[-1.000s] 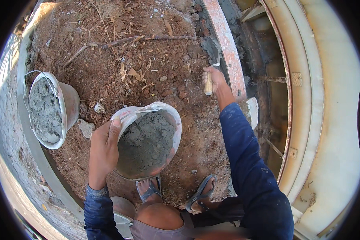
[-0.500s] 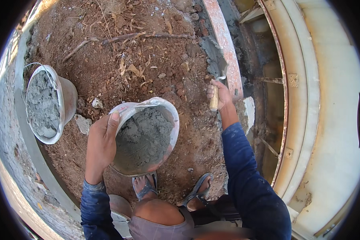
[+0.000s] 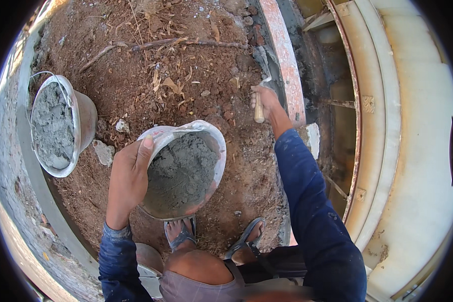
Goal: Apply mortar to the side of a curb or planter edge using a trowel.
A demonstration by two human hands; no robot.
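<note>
My left hand (image 3: 130, 176) grips the rim of a white bucket (image 3: 218, 173), tilted toward me, with wet grey mortar (image 3: 180, 173) inside. The thumb lies over the rim; the other fingers are mostly hidden behind it. At upper right, my right hand (image 3: 268, 102) is closed round the wooden handle of a trowel (image 3: 258, 114). The trowel's bent metal neck shows above the fist. Its blade is at the strip of mortar (image 3: 273, 68) beside a long pale board (image 3: 290, 65), and its outline is hard to make out.
A second bucket (image 3: 88, 121) full of mortar stands at the left by a low wall edge (image 3: 29, 136). A stick (image 3: 156, 45) and dry leaves lie on the reddish soil. Past the board runs a trench (image 3: 337, 126) with a curved, cream-coloured structure (image 3: 412, 126) beyond. Another container (image 3: 149, 257) sits near my left foot.
My right hand has moved left and slightly farther away with the trowel, off the board to the mortar along its left side. The left hand and bucket have hardly moved.
</note>
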